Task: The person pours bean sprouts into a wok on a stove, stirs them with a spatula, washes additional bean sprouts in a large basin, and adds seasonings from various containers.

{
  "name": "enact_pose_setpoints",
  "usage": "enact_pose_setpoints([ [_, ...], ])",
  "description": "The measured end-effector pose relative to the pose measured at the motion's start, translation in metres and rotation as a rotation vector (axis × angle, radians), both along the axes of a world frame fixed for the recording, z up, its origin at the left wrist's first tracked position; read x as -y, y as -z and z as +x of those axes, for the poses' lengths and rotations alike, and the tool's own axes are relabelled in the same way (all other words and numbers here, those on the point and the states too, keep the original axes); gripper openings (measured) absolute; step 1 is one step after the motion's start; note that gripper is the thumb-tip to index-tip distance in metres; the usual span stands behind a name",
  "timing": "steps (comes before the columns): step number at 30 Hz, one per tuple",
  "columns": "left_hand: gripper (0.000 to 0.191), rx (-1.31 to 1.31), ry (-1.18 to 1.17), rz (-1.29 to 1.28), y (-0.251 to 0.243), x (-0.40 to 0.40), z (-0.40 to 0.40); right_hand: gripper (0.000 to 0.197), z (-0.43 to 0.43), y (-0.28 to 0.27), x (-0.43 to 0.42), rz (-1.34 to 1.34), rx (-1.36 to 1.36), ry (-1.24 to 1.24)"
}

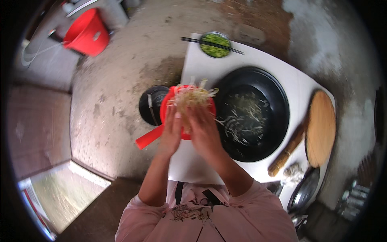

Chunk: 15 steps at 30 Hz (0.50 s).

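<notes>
My left hand [171, 128] and my right hand [202, 122] are close together, cupping a clump of bean sprouts [192, 98] between them. They are over a red plastic strainer [163, 112] with a red handle pointing to the lower left. Right of my hands stands a wide black basin [276, 90] holding water and loose bean sprouts [239, 124]. Some strands hang beyond the strainer's rim towards the basin. The strainer's inside is mostly hidden by my hands and the sprouts.
On the white table [196, 163] are a bowl of chopped greens [213, 53] with chopsticks [193, 40] across it, a round wooden board [321, 130], a rough stick [284, 157] and a metal lid [305, 189]. A black bucket [145, 104] and a red bucket [90, 33] are to the left.
</notes>
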State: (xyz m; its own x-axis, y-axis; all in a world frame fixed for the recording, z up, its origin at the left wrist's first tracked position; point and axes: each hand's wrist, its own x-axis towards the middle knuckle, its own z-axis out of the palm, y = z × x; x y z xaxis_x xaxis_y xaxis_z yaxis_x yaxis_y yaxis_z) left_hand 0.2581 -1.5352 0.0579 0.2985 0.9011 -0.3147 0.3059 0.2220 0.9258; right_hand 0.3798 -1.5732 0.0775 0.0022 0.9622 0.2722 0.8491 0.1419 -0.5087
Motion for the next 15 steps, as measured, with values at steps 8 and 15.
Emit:
enact_pose_setpoints([
  [8,0.041,-0.469,0.304,0.467,-0.044,0.0,0.018,0.027,0.021,0.003,0.009,0.098,-0.323,0.106],
  [15,0.025,-0.522,0.273,0.61,-0.087,0.02,0.049,0.012,0.1,-0.003,0.053,0.024,-0.732,0.252],
])
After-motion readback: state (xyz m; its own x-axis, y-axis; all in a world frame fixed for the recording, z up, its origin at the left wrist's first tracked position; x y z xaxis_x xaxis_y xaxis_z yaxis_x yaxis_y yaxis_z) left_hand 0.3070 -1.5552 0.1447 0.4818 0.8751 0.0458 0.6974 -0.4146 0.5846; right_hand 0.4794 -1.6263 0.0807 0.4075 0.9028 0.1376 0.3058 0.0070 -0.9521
